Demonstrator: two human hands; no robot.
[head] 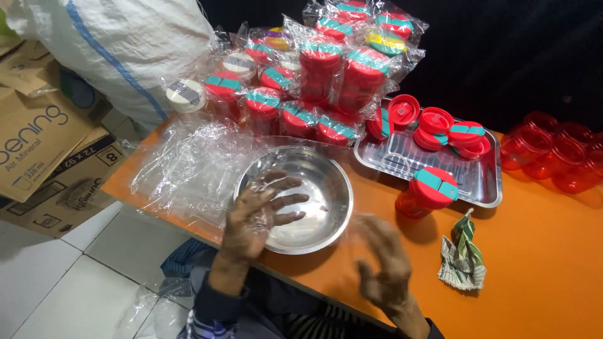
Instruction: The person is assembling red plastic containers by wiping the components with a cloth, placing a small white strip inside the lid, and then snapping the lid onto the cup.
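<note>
Fingers (282,201) spread over steel bowl (326,216).

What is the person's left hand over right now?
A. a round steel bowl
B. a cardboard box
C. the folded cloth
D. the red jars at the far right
A: the left hand is spread, fingers open, over the round steel bowl on the orange table, with clear plastic film beside it.
</note>
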